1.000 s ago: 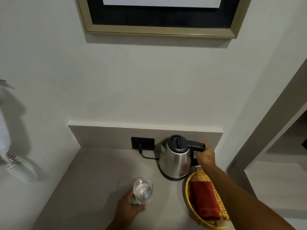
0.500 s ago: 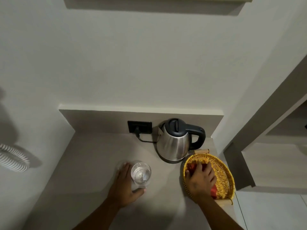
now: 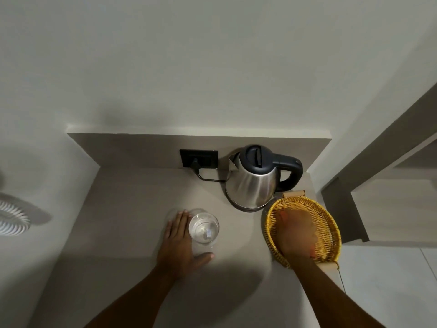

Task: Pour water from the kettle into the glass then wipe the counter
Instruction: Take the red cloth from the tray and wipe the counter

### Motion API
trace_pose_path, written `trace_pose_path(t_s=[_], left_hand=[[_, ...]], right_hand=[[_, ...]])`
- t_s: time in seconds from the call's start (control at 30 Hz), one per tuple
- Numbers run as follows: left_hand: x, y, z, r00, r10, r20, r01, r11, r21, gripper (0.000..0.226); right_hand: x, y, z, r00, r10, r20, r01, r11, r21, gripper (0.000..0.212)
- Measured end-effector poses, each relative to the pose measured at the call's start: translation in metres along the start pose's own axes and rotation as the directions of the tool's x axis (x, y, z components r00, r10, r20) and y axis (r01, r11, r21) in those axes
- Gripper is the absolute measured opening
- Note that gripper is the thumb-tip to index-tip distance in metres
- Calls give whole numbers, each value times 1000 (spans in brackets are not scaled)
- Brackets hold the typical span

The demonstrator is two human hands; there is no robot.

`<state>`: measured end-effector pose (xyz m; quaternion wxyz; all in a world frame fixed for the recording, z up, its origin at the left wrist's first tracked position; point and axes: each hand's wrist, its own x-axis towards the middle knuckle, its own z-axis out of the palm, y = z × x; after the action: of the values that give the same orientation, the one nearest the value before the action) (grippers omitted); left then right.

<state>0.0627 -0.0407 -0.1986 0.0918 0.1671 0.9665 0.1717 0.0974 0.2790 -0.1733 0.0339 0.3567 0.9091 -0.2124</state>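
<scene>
A steel kettle with a black lid and handle stands upright on its base at the back right of the beige counter. A clear glass holding water stands on the counter in front of it. My left hand is wrapped around the glass from the left, thumb at its near side. My right hand is down inside the yellow wicker basket, blurred, lying over the red cloth, of which only a small edge shows. Whether the fingers have closed on the cloth is hidden.
A black wall socket with the kettle's cord plugged in sits on the backsplash. Walls close the counter at the left and back. A coiled white hose hangs on the left wall. To the right the counter ends at a doorway step.
My right hand left the kettle handle and dropped into the basket onto the red cloth. The glass went down onto the counter with my left hand still on it. The view tilted downward.
</scene>
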Motion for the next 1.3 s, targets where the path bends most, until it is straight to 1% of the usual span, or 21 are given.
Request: trace_pose_path(t_s=[0.07, 0.13, 0.2, 0.27, 0.33, 0.4, 0.5, 0.53, 0.6, 0.7, 0.73, 0.8, 0.87, 0.93, 1.0, 1.03, 1.07, 1.13, 1.2, 1.23, 1.3], left_hand=[[4, 2, -5, 999, -28, -28, 23, 986, -166, 126], [9, 5, -10, 993, 6, -119, -46, 939, -340, 107], [13, 12, -12, 981, 18, -195, -98, 907, -409, 99], [19, 20, -11, 982, -29, -188, -62, 885, -462, 87], [22, 25, -13, 983, -58, -174, -36, 868, -495, 78], [22, 26, -21, 978, -64, -196, -46, 859, -509, 77], [10, 14, -37, 962, -93, -256, -64, 837, -543, 77], [6, 8, -44, 960, -105, -260, -50, 849, -526, 78], [-5, -5, -57, 956, -135, -261, -3, 884, -468, 82], [-22, -24, -72, 932, -216, -290, 74, 899, -431, 88], [-27, -28, -77, 929, -233, -288, 101, 907, -409, 89], [-33, -37, -86, 930, -236, -281, 142, 938, -316, 85], [-37, -44, -94, 928, -225, -296, 157, 958, -239, 79], [-39, -49, -102, 921, -229, -316, 153, 957, -248, 84], [-41, -53, -108, 918, -257, -301, 166, 941, -296, 92], [-41, -55, -110, 918, -267, -291, 172, 934, -314, 92], [-41, -55, -111, 922, -265, -283, 170, 932, -320, 90], [-42, -56, -111, 923, -267, -276, 174, 931, -322, 84], [-44, -55, -110, 921, -287, -262, 195, 924, -328, 85], [-45, -53, -110, 920, -295, -258, 203, 922, -330, 87], [-47, -48, -111, 918, -303, -258, 212, 920, -328, 88]], right_hand=[[-1, -3, -10, 999, 12, -49, -4, 988, 155, 53], [-12, -9, -19, 986, 5, -168, 49, 948, 315, 51], [-34, -24, -22, 964, -44, -261, 154, 896, 417, 51], [-61, -41, -15, 951, -132, -280, 252, 856, 451, 55], [-87, -55, 2, 946, -223, -236, 307, 852, 423, 57], [-103, -60, 22, 947, -286, -147, 320, 880, 350, 55], [-110, -59, 53, 952, -302, 56, 294, 948, 123, 61], [-109, -59, 60, 951, -296, 93, 293, 955, 44, 63], [-102, -68, 70, 943, -318, 93, 323, 946, -37, 64], [-86, -109, 79, 906, -420, 62, 423, 905, -50, 65], [-82, -127, 82, 886, -458, 70, 462, 885, -59, 66], [-88, -158, 94, 822, -546, 163, 561, 825, -65, 66], [-109, -169, 104, 697, -666, 266, 700, 712, -51, 63], [-138, -150, 111, 580, -758, 300, 796, 606, -8, 58], [-157, -110, 110, 504, -820, 269, 854, 520, -15, 55], [-157, -89, 105, 503, -821, 269, 858, 513, -39, 56], [-147, -73, 96, 539, -797, 273, 837, 542, -71, 57], [-110, -65, 85, 658, -716, 235, 752, 642, -148, 57], [-76, -92, 81, 757, -624, 194, 653, 735, -181, 59], [-66, -112, 85, 779, -606, 162, 627, 757, -182, 60], [-65, -152, 98, 779, -604, 169, 626, 764, -157, 61]])
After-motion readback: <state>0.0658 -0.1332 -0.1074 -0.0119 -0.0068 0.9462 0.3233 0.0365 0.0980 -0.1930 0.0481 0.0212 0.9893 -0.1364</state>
